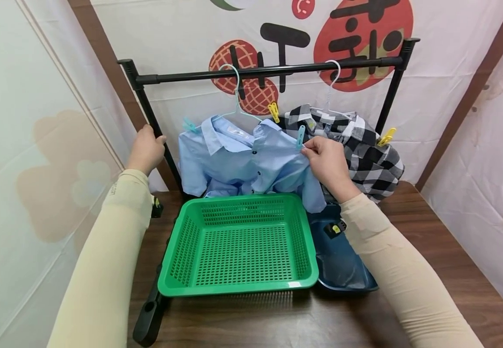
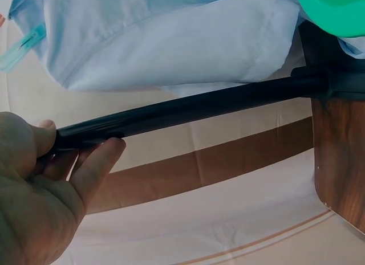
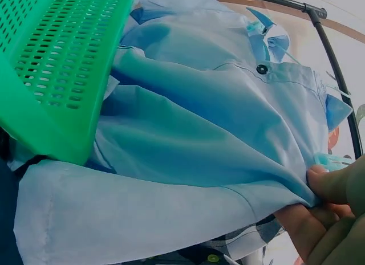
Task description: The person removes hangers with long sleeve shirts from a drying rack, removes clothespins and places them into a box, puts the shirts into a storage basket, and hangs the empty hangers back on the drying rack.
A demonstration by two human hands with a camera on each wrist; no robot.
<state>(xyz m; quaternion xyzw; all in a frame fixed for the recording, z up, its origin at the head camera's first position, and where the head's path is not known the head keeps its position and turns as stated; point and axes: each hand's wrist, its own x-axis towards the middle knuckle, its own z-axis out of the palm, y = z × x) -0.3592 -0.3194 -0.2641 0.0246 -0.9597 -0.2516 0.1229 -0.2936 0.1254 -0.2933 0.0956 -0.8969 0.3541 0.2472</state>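
A light blue shirt (image 1: 229, 164) hangs on a pale green hanger (image 1: 237, 92) from a black rack (image 1: 190, 76). Blue clothespins (image 1: 301, 137) are clipped at both its shoulders. My right hand (image 1: 329, 162) pinches the shirt's fabric at the shoulder, just under the right-hand clothespin; the right wrist view shows thumb and fingers (image 3: 302, 225) on either side of the cloth. On the other side, my left hand (image 1: 146, 149) grips the rack's left post (image 2: 199, 108), its fingers curled around the black tube.
A green basket (image 1: 238, 290) stands in front of the shirt, partly over a dark blue tray (image 1: 343, 270). Behind on the right hangs a black-and-white checked shirt (image 1: 364, 164) with yellow clothespins (image 1: 386, 137). The rack's black foot (image 1: 149, 314) reaches forward on the wooden table (image 1: 286, 328).
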